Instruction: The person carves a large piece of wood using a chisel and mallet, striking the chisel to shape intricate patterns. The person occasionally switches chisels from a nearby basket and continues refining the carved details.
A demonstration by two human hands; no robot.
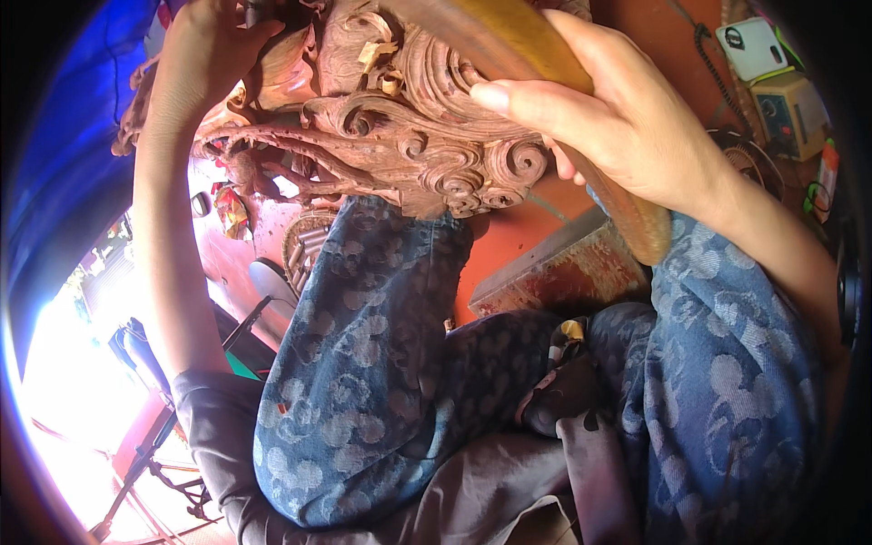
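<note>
A reddish-brown wood carving [427, 136], cut with deep scrolls and long thin strands, lies across the top of the view beyond my knees. My right hand [627, 109] is closed round a smooth, curved yellow-brown wooden club [636, 213], its thumb laid along the wood. The club's far end runs out of the top edge, above the carving. At the carving's upper left, my left hand [218, 41] bends inward with its thumb beside a small dark object. Its fingertips are partly cut off by the top edge. Pale wood chips [377, 56] sit on the carving.
A wooden block [563, 272] rests on the red floor between my legs in patterned blue jeans [336, 363]. A basket of tools [307, 243] stands left of my knee. At the upper right are a phone [752, 47] and a boxy device [790, 113] with a coiled cord.
</note>
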